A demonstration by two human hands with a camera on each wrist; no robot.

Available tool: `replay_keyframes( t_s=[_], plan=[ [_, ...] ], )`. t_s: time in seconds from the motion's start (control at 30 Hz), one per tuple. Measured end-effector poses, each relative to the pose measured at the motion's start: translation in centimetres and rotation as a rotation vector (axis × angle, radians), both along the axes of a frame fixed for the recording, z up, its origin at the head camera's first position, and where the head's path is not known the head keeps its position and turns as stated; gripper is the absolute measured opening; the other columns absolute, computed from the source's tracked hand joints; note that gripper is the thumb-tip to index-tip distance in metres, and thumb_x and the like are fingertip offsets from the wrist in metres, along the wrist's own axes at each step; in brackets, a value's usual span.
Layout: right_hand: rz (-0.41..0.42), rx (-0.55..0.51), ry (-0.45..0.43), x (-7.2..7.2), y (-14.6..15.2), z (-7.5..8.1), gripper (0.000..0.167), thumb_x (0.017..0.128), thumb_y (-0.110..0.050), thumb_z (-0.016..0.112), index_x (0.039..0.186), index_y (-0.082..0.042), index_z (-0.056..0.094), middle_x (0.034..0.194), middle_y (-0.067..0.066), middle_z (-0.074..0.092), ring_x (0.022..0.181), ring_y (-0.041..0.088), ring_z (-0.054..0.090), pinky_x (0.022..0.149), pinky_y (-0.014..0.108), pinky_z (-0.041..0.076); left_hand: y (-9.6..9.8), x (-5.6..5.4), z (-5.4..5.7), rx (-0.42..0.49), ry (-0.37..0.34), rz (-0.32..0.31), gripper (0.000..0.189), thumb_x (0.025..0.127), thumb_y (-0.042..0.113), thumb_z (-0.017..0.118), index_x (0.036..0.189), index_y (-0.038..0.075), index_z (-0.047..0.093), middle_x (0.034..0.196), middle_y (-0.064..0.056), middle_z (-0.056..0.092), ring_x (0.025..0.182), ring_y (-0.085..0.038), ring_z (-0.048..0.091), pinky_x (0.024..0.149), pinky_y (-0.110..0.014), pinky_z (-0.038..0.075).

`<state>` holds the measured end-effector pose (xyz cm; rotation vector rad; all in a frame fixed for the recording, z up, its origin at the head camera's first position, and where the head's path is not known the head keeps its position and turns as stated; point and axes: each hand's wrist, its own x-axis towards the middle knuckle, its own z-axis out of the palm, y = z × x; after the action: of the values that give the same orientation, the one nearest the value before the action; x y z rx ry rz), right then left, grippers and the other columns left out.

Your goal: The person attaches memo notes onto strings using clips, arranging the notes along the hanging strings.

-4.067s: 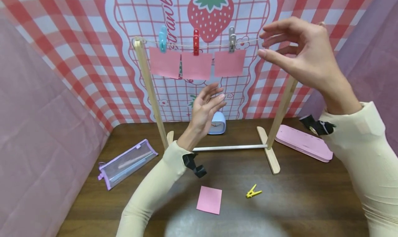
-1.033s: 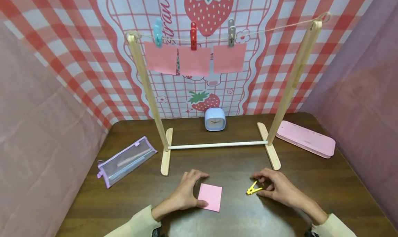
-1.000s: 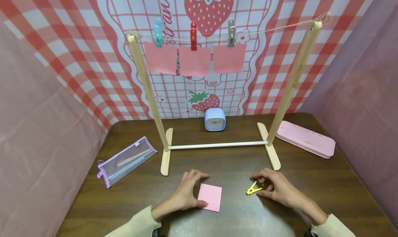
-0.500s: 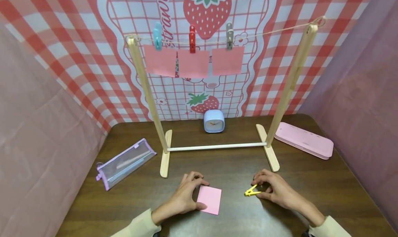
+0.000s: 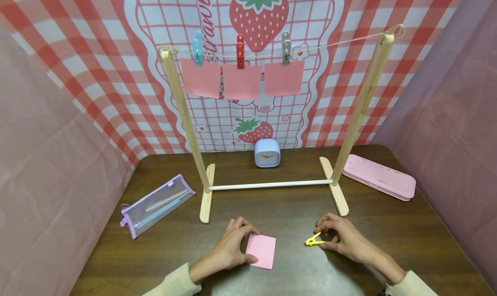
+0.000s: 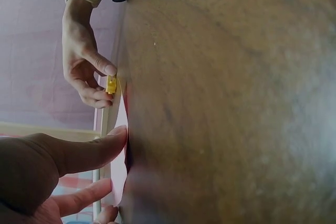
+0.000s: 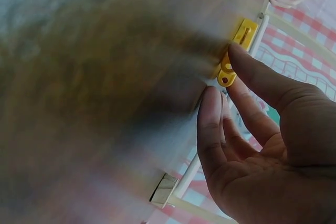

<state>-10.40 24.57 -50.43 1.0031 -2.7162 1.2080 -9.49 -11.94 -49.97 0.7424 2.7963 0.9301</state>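
Observation:
My left hand (image 5: 230,247) holds a square pink paper note (image 5: 264,249) by its left side, thumb on the near edge and fingers at the far edge. In the left wrist view the note (image 6: 119,169) looks slightly bowed between them. My right hand (image 5: 347,240) pinches the handles of a small yellow clothespin (image 5: 312,241) between thumb and fingers, low over the table. Behind, three pink notes hang from a string (image 5: 341,42), held by a light blue clothespin (image 5: 198,49), a red clothespin (image 5: 240,52) and a grey clothespin (image 5: 286,48).
The string spans two wooden posts (image 5: 186,119) joined low down by a white rod (image 5: 272,184). A blue clock (image 5: 267,152) stands behind the rod. A mesh pencil pouch (image 5: 157,206) lies left, a pink case (image 5: 379,177) right. A checked cloth (image 5: 407,11) hangs behind.
Both hands have come down from the string to the table. The right fingers have closed on the yellow clothespin and shifted it slightly left; the left fingers have closed in on the note's edge.

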Motion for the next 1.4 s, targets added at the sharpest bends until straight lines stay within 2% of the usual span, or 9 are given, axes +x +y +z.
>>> replay_keyframes(
  t_s=[0.2,0.37,0.67,0.93,1.13,1.27,1.4],
  plan=[
    [-0.027,0.000,-0.002,0.1,-0.2,0.1,0.023,0.083,-0.014,0.088,0.102,-0.014,0.075,0.104,0.004,0.066,0.089,0.005,0.060,0.058,0.018,0.058,-0.1,0.1,0.0,0.044,-0.026,-0.024,0.059,0.065,0.018,0.099,0.116,0.015,0.071,0.110,-0.001,0.062,0.102,-0.017,0.054,0.087,-0.028,0.048],
    [-0.025,-0.002,-0.006,0.2,-0.5,0.4,0.023,0.084,-0.017,0.088,0.101,-0.016,0.073,0.097,0.000,0.064,0.087,0.003,0.058,0.057,0.018,0.058,-0.1,0.2,0.0,0.109,-0.055,-0.032,0.058,0.066,0.012,0.098,0.117,0.015,0.069,0.108,-0.001,0.060,0.094,-0.014,0.056,0.080,-0.021,0.045],
    [0.025,0.018,-0.004,-0.2,-0.5,1.1,0.017,0.089,-0.016,0.083,0.101,-0.015,0.072,0.091,-0.003,0.065,0.084,0.001,0.058,0.059,0.018,0.057,0.0,0.6,-0.2,0.135,-0.001,-0.075,0.058,0.068,0.008,0.095,0.119,0.015,0.069,0.095,-0.002,0.062,0.085,-0.010,0.054,0.076,-0.018,0.041],
    [0.026,0.012,-0.075,-0.3,-0.6,1.5,0.013,0.096,-0.014,0.075,0.108,-0.010,0.073,0.095,-0.003,0.075,0.085,-0.001,0.065,0.069,0.021,0.060,0.1,0.6,-0.1,0.208,-0.145,-0.123,0.061,0.077,0.000,0.088,0.132,0.011,0.064,0.085,-0.004,0.066,0.064,0.005,0.052,0.056,-0.011,0.044],
    [0.009,0.023,-0.107,-0.5,-0.8,2.0,0.013,0.099,-0.015,0.071,0.110,-0.008,0.073,0.096,-0.003,0.076,0.083,-0.002,0.066,0.068,0.021,0.059,0.2,0.7,-0.3,0.276,-0.156,-0.113,0.063,0.084,-0.004,0.080,0.142,0.005,0.057,0.087,-0.009,0.070,0.066,0.006,0.056,0.056,-0.012,0.051],
    [-0.005,0.031,-0.086,-0.7,-0.9,2.4,0.012,0.099,-0.015,0.072,0.109,-0.009,0.073,0.095,-0.004,0.076,0.083,-0.003,0.065,0.067,0.021,0.059,0.2,0.6,-0.5,0.340,-0.151,-0.094,0.069,0.085,-0.011,0.074,0.149,0.002,0.049,0.094,-0.017,0.075,0.065,0.005,0.059,0.055,-0.014,0.054],
    [-0.022,0.047,-0.066,-0.9,-0.9,2.9,0.013,0.098,-0.015,0.073,0.108,-0.008,0.073,0.094,-0.005,0.075,0.082,-0.004,0.064,0.067,0.021,0.058,0.2,0.4,-0.6,0.363,-0.129,-0.076,0.078,0.083,-0.015,0.072,0.153,0.001,0.043,0.099,-0.020,0.077,0.064,0.005,0.061,0.055,-0.014,0.055]
  ],
)
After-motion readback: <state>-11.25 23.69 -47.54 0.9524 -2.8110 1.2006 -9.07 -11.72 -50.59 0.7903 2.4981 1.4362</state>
